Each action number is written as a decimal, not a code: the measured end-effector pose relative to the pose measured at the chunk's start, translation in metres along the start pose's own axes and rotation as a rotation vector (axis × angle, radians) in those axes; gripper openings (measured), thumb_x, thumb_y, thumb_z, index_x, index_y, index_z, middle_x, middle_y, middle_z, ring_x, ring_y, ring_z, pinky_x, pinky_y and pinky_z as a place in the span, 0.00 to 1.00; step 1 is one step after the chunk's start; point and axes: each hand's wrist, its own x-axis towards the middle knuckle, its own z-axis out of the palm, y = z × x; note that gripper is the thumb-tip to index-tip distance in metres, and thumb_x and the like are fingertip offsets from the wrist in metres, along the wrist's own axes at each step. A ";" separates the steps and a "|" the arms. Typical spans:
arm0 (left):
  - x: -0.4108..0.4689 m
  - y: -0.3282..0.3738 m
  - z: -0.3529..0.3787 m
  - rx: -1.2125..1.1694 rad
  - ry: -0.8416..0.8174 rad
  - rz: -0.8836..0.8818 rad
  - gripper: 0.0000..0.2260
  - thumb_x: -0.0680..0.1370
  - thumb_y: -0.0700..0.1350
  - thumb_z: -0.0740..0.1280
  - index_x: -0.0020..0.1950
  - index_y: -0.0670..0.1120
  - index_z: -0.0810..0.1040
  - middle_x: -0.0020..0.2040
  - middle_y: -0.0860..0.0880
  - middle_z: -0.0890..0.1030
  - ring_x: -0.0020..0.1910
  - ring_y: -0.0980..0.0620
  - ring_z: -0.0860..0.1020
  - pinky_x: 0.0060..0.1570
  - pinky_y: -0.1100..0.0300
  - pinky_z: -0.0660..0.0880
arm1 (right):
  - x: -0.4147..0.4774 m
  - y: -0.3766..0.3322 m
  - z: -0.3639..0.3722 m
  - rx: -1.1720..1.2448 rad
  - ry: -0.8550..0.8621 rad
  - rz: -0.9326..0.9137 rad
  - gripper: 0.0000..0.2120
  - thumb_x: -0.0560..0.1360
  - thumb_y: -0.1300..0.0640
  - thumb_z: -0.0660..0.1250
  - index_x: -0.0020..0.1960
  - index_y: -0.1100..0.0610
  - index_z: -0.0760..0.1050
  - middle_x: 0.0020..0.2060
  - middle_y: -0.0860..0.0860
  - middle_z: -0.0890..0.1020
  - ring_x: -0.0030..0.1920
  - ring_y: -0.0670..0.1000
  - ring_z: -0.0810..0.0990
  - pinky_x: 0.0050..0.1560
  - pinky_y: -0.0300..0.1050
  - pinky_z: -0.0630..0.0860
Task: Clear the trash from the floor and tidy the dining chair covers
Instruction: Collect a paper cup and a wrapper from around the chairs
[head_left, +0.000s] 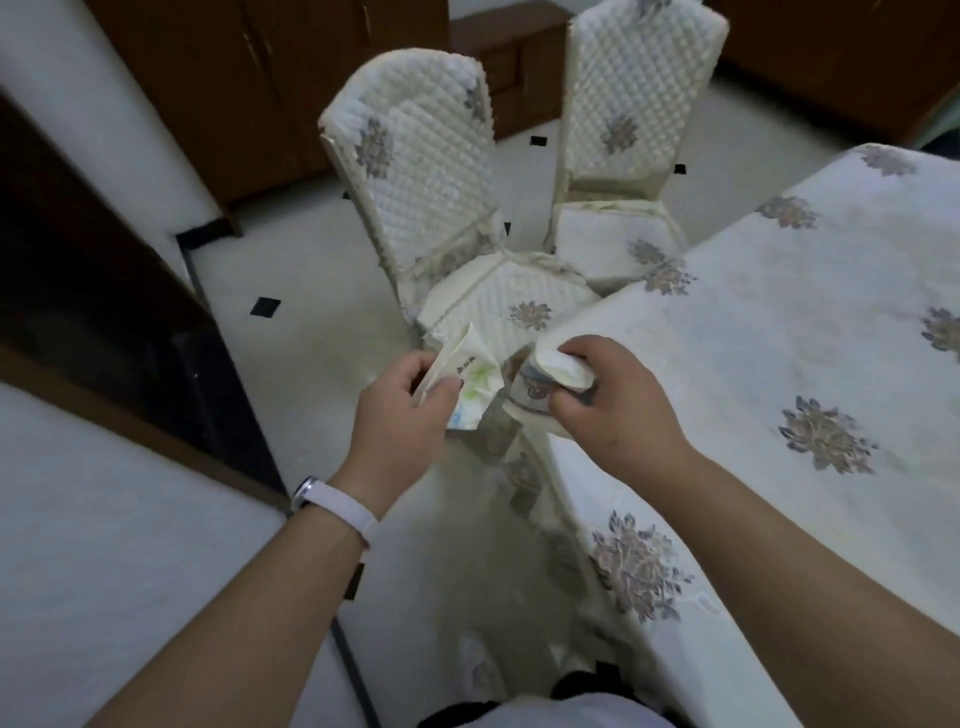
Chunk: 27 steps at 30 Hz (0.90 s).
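Note:
My left hand (402, 410) grips a crumpled white wrapper (470, 382) with green and blue print. My right hand (605, 400) grips a second piece of trash (540, 382), white with a dark printed band, held just right of the wrapper. Both hands hover above the floor (311, 353), in front of the near dining chair. That chair's quilted white cover (431, 171) with grey flowers looks rumpled at the top of the backrest and at the seat (509, 306). A second covered chair (628, 104) stands behind it on the right.
A table under a white flowered cloth (779, 322) fills the right side, its corner by my right hand. Dark wooden cabinets (249, 78) line the back wall. A white pillar (104, 130) and a dark door frame (104, 291) stand at left.

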 end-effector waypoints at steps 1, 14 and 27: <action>0.005 -0.003 -0.009 0.002 0.023 -0.015 0.02 0.78 0.45 0.69 0.46 0.51 0.81 0.40 0.53 0.83 0.40 0.52 0.81 0.40 0.50 0.78 | 0.010 -0.005 0.006 0.003 -0.011 -0.010 0.16 0.73 0.55 0.68 0.60 0.49 0.73 0.51 0.43 0.74 0.49 0.47 0.74 0.46 0.43 0.69; 0.147 -0.036 -0.113 0.155 0.224 -0.134 0.02 0.80 0.45 0.67 0.50 0.49 0.79 0.44 0.53 0.83 0.41 0.61 0.81 0.38 0.64 0.80 | 0.206 -0.067 0.120 0.152 -0.126 -0.125 0.15 0.72 0.54 0.68 0.59 0.50 0.74 0.51 0.44 0.76 0.48 0.44 0.73 0.47 0.41 0.68; 0.313 -0.055 -0.217 0.076 0.378 -0.114 0.03 0.79 0.43 0.68 0.52 0.47 0.80 0.44 0.55 0.83 0.41 0.62 0.81 0.35 0.68 0.76 | 0.367 -0.179 0.192 0.119 -0.223 -0.217 0.13 0.73 0.53 0.67 0.57 0.49 0.74 0.50 0.45 0.77 0.48 0.49 0.76 0.46 0.48 0.75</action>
